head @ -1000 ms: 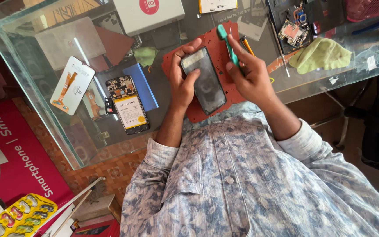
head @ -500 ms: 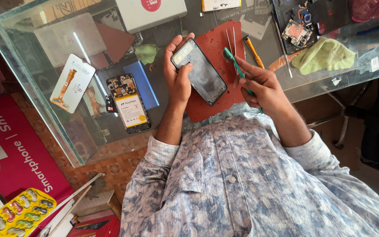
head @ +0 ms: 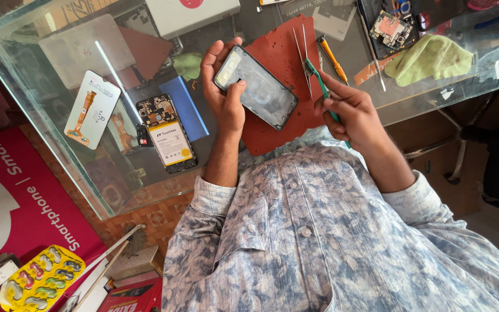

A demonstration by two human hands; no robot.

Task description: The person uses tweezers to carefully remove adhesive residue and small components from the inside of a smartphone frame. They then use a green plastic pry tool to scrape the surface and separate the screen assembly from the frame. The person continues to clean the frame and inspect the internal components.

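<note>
From the head view we look down on our two hands above a glass tabletop [head: 59, 144]. Our left hand [head: 222, 95] is raised with the forearm upright, its fingers curled around one end of a dark phone panel [head: 256, 86] and the thumb pressed on its face; the panel is tilted, over a red mat [head: 278, 52]. Our right hand [head: 350, 112] sits just beside it, fingers closed around a green brush [head: 319, 84] whose bristles point toward the panel, apart from it. Tweezers [head: 302, 49] and an orange screwdriver [head: 330, 58] lie on the mat. To the left, an opened phone [head: 166, 136] shows its battery. A dark tray [head: 371, 23] at upper right holds a circuit board [head: 391, 29], next to a green cloth [head: 428, 58].
</note>
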